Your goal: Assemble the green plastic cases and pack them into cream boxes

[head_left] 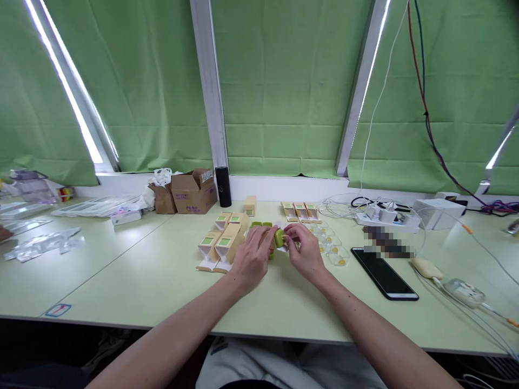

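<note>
Near the middle of the table, my left hand (252, 253) is closed around a small kraft box (273, 244), mostly hidden by the fingers. A glossy green case (279, 237) sits at the box's end, pinched by the fingertips of my right hand (303, 249). How far the case is inside the box I cannot tell. More green cases (261, 223) lie just behind my left hand. Left of it stand several kraft boxes (229, 243) with green labels and open white flaps. Right of my right hand lie clear plastic pieces with yellow centres (337, 256).
Behind are three open kraft boxes (300, 212) and a single one (250, 206). A black cylinder (223, 186) and a cardboard carton (193, 193) stand at the back. To the right lie a phone (384, 273), a power strip (387, 219) and cables. Plastic packaging (44, 244) lies left.
</note>
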{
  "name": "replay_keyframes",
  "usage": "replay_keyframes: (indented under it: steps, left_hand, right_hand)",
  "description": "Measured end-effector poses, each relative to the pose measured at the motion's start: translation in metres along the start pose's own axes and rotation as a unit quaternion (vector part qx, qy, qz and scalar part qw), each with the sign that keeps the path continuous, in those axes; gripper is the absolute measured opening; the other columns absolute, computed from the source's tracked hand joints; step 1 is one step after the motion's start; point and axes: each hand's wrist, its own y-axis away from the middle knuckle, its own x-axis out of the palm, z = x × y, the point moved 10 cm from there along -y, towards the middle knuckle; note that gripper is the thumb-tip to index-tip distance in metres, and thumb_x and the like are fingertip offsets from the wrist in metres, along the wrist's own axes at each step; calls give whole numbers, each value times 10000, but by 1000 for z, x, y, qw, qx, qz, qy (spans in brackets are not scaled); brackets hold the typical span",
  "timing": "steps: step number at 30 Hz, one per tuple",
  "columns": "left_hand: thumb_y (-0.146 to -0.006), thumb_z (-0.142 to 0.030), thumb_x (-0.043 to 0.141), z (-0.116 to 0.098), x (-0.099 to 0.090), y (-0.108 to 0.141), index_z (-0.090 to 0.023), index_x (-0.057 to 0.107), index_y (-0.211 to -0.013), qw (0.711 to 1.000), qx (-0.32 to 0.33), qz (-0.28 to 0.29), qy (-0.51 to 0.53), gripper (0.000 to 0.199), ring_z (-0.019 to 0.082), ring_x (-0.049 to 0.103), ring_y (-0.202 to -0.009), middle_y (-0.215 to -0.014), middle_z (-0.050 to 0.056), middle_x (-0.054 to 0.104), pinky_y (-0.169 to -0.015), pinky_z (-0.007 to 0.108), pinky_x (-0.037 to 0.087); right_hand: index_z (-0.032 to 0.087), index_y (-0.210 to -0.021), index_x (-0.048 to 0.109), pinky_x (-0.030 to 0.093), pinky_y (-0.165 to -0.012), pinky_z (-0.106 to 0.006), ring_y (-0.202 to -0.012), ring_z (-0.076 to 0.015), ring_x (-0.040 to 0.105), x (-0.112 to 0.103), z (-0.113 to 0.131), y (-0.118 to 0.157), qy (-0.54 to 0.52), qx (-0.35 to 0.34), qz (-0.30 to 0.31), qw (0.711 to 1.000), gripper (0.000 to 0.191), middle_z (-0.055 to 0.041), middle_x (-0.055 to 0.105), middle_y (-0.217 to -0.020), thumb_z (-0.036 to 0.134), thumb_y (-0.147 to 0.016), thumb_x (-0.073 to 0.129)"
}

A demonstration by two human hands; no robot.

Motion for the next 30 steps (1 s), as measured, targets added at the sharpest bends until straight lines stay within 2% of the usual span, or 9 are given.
replay_keyframes:
  steps: [6,10,12,15,19,22,25,30]
  left_hand:
    - [-969,-73,479,2,-4,-1,-240,257,-1668,1000,-2,-17,-6,753,323,564,-1297,-1366,163,597,-1070,530,566]
    - [-974,-77,488,3,-5,-2,-237,258,-1669,1000,-2,-20,-15,750,323,563,-1289,-1356,160,604,-1058,519,570]
    - [-974,-75,489,4,-5,-2,-239,261,-1670,1000,-4,-20,-20,751,320,568,-1279,-1347,157,611,-1057,515,569]
    - [-971,-71,489,4,-3,-1,-244,283,-1667,1000,-4,-18,-24,746,321,562,-1292,-1362,161,612,-1037,509,577]
    - [-980,-90,494,-1,0,0,-247,347,-1647,1000,20,-7,-21,701,325,548,-1322,-1397,169,605,-1005,491,587]
    - [-981,-141,543,-7,1,1,-236,398,-1625,999,46,6,-15,667,331,544,-1328,-1395,169,603,-1023,490,576]
    - [-971,-162,571,-7,1,1,-230,429,-1607,999,46,9,-21,656,343,537,-1336,-1396,171,601,-1015,494,578]
    - [-966,-57,500,1,-5,-1,-247,436,-1594,997,15,-24,-67,659,316,563,-1288,-1369,144,633,-1003,477,585]
  right_hand:
    - [236,-990,600,576,-807,-379,-897,-226,678,-2,-29,2,-130,118,-31,984,255,-83,730,-1034,490,-993,578]
    - [251,-917,567,551,-761,-359,-839,-215,655,-3,-33,0,-225,149,-32,962,365,-67,745,-956,605,-922,658]
    - [256,-848,554,548,-726,-350,-840,-222,659,3,-29,-2,-278,167,5,946,421,-84,770,-984,641,-852,724]
    - [246,-753,540,527,-631,-329,-761,-210,646,18,-26,0,-322,217,93,917,493,-93,787,-1005,651,-734,820]
    - [223,-723,561,483,-534,-274,-601,-144,576,38,-22,11,-330,260,180,890,545,-15,706,-755,640,-625,899]
    - [213,-744,587,512,-522,-264,-596,-140,603,51,-17,18,-346,257,222,875,547,15,654,-693,642,-635,908]
    - [205,-764,628,522,-496,-260,-590,-138,612,53,-15,17,-346,238,214,882,506,11,660,-700,625,-681,897]
    - [198,-771,683,506,-467,-251,-580,-133,598,33,-26,4,-313,226,145,911,477,-27,723,-746,616,-684,894]
